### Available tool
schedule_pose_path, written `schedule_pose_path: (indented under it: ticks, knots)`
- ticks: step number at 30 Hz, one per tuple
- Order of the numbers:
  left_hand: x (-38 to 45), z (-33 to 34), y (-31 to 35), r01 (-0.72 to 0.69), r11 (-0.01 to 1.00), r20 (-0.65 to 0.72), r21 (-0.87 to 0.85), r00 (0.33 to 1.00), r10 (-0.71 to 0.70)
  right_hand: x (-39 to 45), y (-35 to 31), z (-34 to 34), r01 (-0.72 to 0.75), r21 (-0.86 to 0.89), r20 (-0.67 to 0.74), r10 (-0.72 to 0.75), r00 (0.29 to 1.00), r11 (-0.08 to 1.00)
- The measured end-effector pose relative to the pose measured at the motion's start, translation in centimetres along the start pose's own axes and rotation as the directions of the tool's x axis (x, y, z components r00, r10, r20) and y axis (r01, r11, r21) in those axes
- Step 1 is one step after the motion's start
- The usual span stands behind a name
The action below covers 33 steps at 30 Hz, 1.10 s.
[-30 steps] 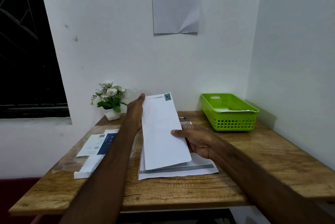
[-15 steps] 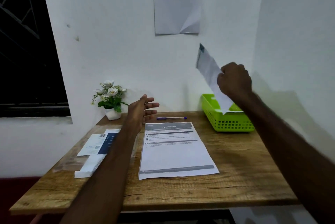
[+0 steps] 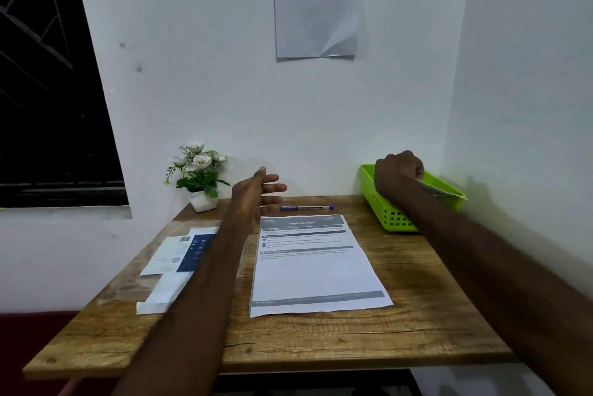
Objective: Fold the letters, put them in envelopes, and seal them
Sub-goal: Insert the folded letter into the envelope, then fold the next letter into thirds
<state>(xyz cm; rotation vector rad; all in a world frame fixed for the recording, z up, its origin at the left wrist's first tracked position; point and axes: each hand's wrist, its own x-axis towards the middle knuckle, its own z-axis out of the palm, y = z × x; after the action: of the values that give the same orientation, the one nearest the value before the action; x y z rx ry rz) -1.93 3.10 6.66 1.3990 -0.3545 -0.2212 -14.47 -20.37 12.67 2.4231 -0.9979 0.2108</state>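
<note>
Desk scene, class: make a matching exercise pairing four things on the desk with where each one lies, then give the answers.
Things:
1. pen
2. plant
3. basket
4. letter

Places:
A. far right corner, under the right hand
B. middle of the desk, flat
C. far left corner, by the wall
D. just beyond the letter's top edge

Pairs: 1-D, 2-C, 3-A, 4-B

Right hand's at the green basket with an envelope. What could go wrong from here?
1. The envelope lies across the green basket's far rim under the right hand; let go there, it may tip out instead of dropping in.
2. The left hand hangs open just above the pen; a careless sweep could roll it.
3. The next letter lies loose and flat near the table's front edge, so a forearm could drag it off.
</note>
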Motion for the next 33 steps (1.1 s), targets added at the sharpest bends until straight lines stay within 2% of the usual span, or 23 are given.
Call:
schedule_pose_path:
  ticks: [2, 7, 11, 14, 17, 19, 21, 23, 26, 28, 30, 33]
  knots:
    - [-0.1, 0.1, 0.0, 0.004, 1.000, -0.001, 0.001, 1.000, -0.004, 0.2, -0.6, 0.6, 0.016, 0.025, 0.001, -0.016, 1.000, 1.000]
    - [-0.2, 0.1, 0.1, 0.006, 1.000, -0.008, -0.007, 1.000, -0.006, 1.2, -1.2, 1.9, 0.009, 0.265, -0.058, 0.007, 0.998, 0.964]
    - [-0.1, 0.2, 0.0, 0.013, 1.000, -0.004, -0.009, 1.000, -0.013, 1.4, -1.6, 2.7, 0.032, 0.414, -0.282, 0.094, 0.955, 0.910]
    - [0.2, 0.1, -0.1, 0.008, 1.000, -0.008, 0.011, 1.000, -0.008, 1.3, -2.0, 3.1, 0.096, 0.477, -0.459, 0.154, 0.875, 0.874]
    - [0.8, 0.1, -0.9, -0.015, 0.995, -0.075, 0.100, 0.997, 0.023, 1.1, -2.9, 3.0, 0.179, 0.484, -0.530, 0.124, 0.839, 0.857]
    - [1.6, -0.2, -1.9, -0.078, 0.945, -0.148, 0.317, 0.980, 0.130, 1.0, -3.8, 2.9, 0.229, 0.525, -0.486, 0.068, 0.871, 0.820]
    - [2.1, -0.7, -2.7, -0.103, 0.762, -0.164, 0.640, 0.950, 0.266, 1.0, -5.0, 3.0, 0.259, 0.607, -0.398, 0.006, 0.917, 0.752]
    - [2.0, -1.0, -3.3, -0.059, 0.585, -0.137, 0.809, 0.949, 0.285, 0.9, -6.3, 3.3, 0.263, 0.667, -0.268, -0.106, 0.958, 0.697]
    - [2.4, -1.3, -4.4, -0.022, 0.527, -0.111, 0.850, 0.969, 0.221, 0.5, -7.8, 3.7, 0.273, 0.705, -0.101, -0.289, 0.952, 0.654]
    - [2.4, -1.5, -4.7, -0.010, 0.453, -0.078, 0.891, 0.981, 0.175, 0.2, -8.6, 4.4, 0.297, 0.684, -0.063, -0.352, 0.934, 0.666]
    - [2.8, -1.8, -5.0, -0.021, 0.389, -0.040, 0.921, 0.988, 0.147, -0.3, -9.1, 5.3, 0.305, 0.655, -0.051, -0.363, 0.930, 0.691]
    - [3.0, -2.1, -4.9, -0.012, 0.395, -0.037, 0.919, 0.993, 0.116, -0.7, -9.1, 6.2, 0.315, 0.612, -0.068, -0.348, 0.935, 0.726]
